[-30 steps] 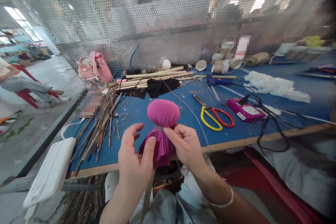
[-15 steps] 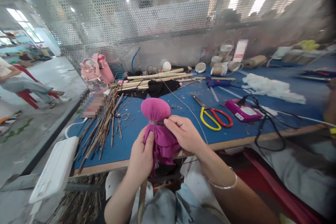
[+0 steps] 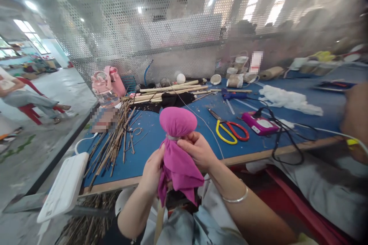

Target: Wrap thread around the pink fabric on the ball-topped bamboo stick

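A magenta cloth bundle [image 3: 178,120] stands upright in front of me, its top a rounded, stuffed knob. Around its neck runs a narrow grey band [image 3: 172,137], and loose cloth folds hang below. My left hand [image 3: 152,168] is wrapped round the gathered cloth under the neck, its fingertips partly hidden by folds. At the neck's right side, my right hand [image 3: 197,149] pinches the bundle by the band; whether it holds the band's end is hidden. A pale stick [image 3: 159,218] shows beneath the bundle, near my lap.
Thin twigs [image 3: 112,149] lie left on the blue table [image 3: 138,168], beside a white power bank [image 3: 63,187]. Scissors [image 3: 228,128], a blue glue gun [image 3: 234,95] and a purple power strip [image 3: 260,122] lie right. Peeled sticks [image 3: 175,90] lie behind. Another person's arm [image 3: 356,122] is far right.
The bundle has turned and tilted slightly, its loose folds now hanging lower and further right. My right hand has shifted in under the knob, and my left fingers are more behind the cloth.
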